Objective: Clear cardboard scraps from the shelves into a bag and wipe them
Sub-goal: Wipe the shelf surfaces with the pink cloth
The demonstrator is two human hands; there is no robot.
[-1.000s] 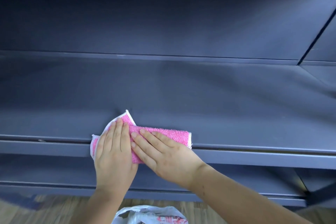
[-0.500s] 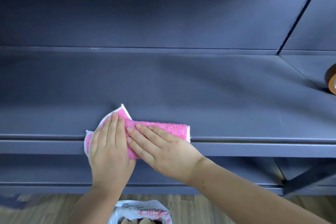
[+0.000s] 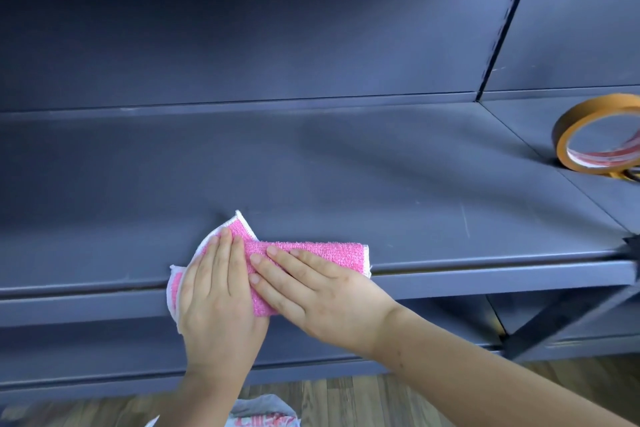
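Wiping has advanced rightward along the dark grey metal shelf [image 3: 346, 166], left hand [image 3: 214, 291] and right hand [image 3: 311, 291] pressing straight fingers on the folded pink cloth [image 3: 311, 248]; clearing looks done.

Both hands were bare: the left hand [image 3: 218, 295] and the right hand [image 3: 322, 295] had short, trimmed nails [image 3: 255, 258]. The left forearm [image 3: 207, 392] at 6 o'clock and the right forearm [image 3: 485, 374] toward 5 o'clock were bare too (tiny specks dotted the right one near the wrist).

Dark shelf [image 3: 346, 166]: pink cloth [image 3: 304, 248] at front edge; tape roll [image 3: 595, 135] far right.
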